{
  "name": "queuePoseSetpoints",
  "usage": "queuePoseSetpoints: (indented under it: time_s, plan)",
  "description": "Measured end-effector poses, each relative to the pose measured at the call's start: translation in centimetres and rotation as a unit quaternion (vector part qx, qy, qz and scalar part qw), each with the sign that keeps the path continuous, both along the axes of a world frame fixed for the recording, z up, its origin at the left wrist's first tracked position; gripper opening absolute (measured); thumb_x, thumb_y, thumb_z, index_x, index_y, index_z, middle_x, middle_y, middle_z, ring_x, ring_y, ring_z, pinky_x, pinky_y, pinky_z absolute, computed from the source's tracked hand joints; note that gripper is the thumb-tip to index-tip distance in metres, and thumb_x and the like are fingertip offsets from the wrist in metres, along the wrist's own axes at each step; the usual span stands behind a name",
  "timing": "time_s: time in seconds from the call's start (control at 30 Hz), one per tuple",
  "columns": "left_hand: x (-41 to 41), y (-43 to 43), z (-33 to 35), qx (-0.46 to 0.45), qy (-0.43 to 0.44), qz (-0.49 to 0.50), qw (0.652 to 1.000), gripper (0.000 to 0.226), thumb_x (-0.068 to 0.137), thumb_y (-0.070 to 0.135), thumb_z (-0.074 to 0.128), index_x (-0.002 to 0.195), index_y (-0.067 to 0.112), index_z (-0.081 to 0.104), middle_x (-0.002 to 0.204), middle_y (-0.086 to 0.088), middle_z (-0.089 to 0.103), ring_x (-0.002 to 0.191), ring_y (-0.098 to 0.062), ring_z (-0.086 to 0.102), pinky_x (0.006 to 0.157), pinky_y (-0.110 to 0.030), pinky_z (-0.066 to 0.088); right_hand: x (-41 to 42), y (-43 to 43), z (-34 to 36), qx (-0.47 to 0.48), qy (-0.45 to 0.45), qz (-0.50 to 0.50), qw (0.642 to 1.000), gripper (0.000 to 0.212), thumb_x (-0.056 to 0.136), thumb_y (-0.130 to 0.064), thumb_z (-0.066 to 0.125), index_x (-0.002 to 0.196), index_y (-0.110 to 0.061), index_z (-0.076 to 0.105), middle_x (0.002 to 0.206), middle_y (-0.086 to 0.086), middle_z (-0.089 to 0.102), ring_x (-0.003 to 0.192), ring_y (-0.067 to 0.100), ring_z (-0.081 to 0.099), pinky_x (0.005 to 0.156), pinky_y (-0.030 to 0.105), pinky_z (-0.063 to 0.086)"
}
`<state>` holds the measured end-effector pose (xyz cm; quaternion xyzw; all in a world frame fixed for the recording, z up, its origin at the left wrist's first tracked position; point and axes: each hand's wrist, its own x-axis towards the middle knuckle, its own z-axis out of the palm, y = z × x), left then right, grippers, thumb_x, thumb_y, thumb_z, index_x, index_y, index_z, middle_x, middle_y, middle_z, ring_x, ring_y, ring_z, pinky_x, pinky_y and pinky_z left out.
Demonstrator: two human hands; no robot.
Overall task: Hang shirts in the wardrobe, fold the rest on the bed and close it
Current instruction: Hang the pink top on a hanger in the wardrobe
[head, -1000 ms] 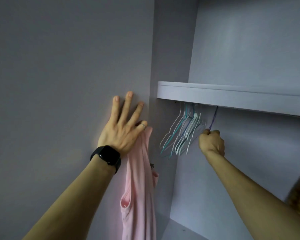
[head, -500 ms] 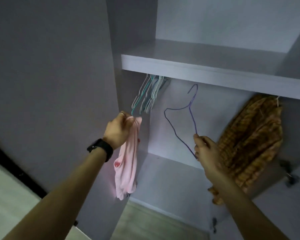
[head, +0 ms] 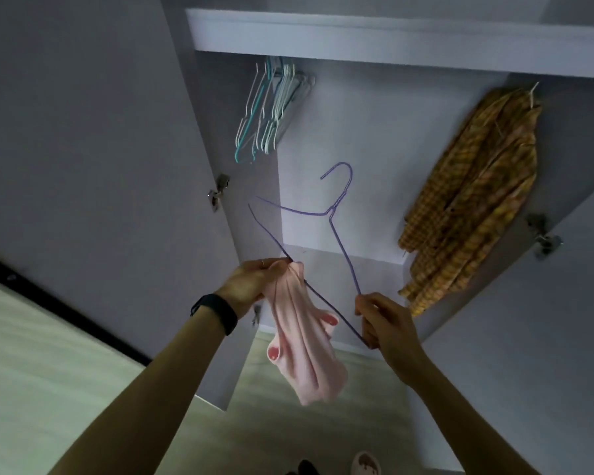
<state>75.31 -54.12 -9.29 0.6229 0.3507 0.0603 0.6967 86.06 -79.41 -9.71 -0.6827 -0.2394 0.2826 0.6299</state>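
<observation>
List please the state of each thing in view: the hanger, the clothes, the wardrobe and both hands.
Purple hanger: off the rail, held.
Pink top: bunched, not yet on the hanger.
Plaid shirt: hanging in the wardrobe.
Spare hangers: hanging, bare.
Wardrobe door: open.
Left hand: gripping the top.
Right hand: gripping the hanger's corner.

Thin wire hanger point(head: 336, 214), soft ribbed pink cloth shirt point(head: 302, 351)

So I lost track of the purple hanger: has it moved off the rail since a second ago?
Yes. The purple hanger is down off the rail, below the shelf, in both hands.
</observation>
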Motion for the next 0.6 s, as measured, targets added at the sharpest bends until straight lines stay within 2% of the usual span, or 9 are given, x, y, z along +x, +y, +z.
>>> queuePoseSetpoints:
  time_s: [0.1, 0.2, 0.27, 0.37, 0.47, 0.53, 0.6]
  plan:
    - [-0.4, -0.2, -1.1, -0.049, 0.039, -0.001, 0.998, 0.015, 0.091, 0.024, 0.073, 0.091, 0.011, 0.08, 0.102, -0.015, 0.073, 0.089, -0.026, 0.064, 0.092, -0.043, 0.05, 0.0, -0.8, -1.4, -0.02, 0.029, 0.033, 0.999, 0.033, 0.103, -0.016, 0.053, 0.071, -0.014, 0.062, 0.05, 0.002, 0.036, 0.045, 0.014, 0.03, 0.045, 0.025, 0.031]
    - [-0.6, -0.8, -1.8, -0.084, 0.042, 0.001, 0.996, 0.016, 0.092, 0.021, 0.07, 0.1, 0.009, 0.077, 0.095, -0.01, 0.073, 0.083, -0.02, 0.066, 0.084, -0.034, 0.052, 0.5, -1.6, -2.6, -0.036, 0.065, 0.056, 0.996, 0.035, 0.104, -0.013, 0.05, 0.071, -0.011, 0.063, 0.05, 0.003, 0.037, 0.044, 0.013, 0.03, 0.045, 0.023, 0.029]
    - [-0.7, -1.2, -1.9, -0.054, 0.041, 0.001, 0.998, 0.012, 0.092, 0.025, 0.071, 0.096, 0.016, 0.077, 0.095, -0.004, 0.075, 0.082, -0.016, 0.069, 0.08, -0.03, 0.054, 1.0, -2.2, -3.4, -0.07, 0.047, 0.074, 0.994, 0.036, 0.103, -0.012, 0.052, 0.069, -0.009, 0.064, 0.051, 0.006, 0.045, 0.047, 0.014, 0.037, 0.048, 0.02, 0.032]
    - [-0.5, -1.9, -1.7, 0.069, 0.051, -0.023, 0.996, 0.004, 0.092, 0.024, 0.07, 0.091, 0.022, 0.075, 0.097, 0.001, 0.074, 0.088, -0.016, 0.068, 0.081, -0.026, 0.054, 1.7, -2.7, -4.3, -0.143, 0.012, 0.111, 0.983, 0.032, 0.099, -0.011, 0.058, 0.069, -0.009, 0.07, 0.059, 0.008, 0.059, 0.056, 0.016, 0.051, 0.057, 0.023, 0.04]
    - [-0.1, -3.3, -1.5, 0.081, 0.054, -0.05, 0.994, 0.004, 0.093, 0.022, 0.069, 0.093, 0.023, 0.074, 0.097, 0.003, 0.073, 0.087, -0.012, 0.067, 0.074, -0.017, 0.052, 1.8, -1.5, -4.5, -0.163, -0.005, 0.139, 0.977, 0.029, 0.1, -0.016, 0.057, 0.078, -0.006, 0.073, 0.061, 0.002, 0.06, 0.058, 0.015, 0.053, 0.057, 0.025, 0.043]
    - [-0.1, -3.8, -1.3, 0.028, 0.05, -0.067, 0.996, 0.013, 0.096, 0.021, 0.065, 0.106, 0.021, 0.074, 0.107, -0.001, 0.073, 0.096, -0.016, 0.068, 0.083, -0.023, 0.056, 1.6, -0.2, -4.5, -0.176, -0.055, 0.152, 0.971, 0.027, 0.102, -0.019, 0.055, 0.083, -0.012, 0.074, 0.061, -0.003, 0.059, 0.058, 0.012, 0.053, 0.058, 0.025, 0.046]
    - [-0.2, -3.7, -1.0, -0.006, 0.023, -0.077, 0.997, 0.023, 0.098, 0.014, 0.06, 0.118, 0.02, 0.071, 0.114, -0.004, 0.071, 0.101, -0.021, 0.067, 0.091, -0.034, 0.054, 1.6, 0.7, -4.5, -0.179, -0.093, 0.113, 0.973, 0.026, 0.102, -0.018, 0.054, 0.083, -0.018, 0.072, 0.062, -0.005, 0.06, 0.053, 0.008, 0.05, 0.054, 0.023, 0.044]
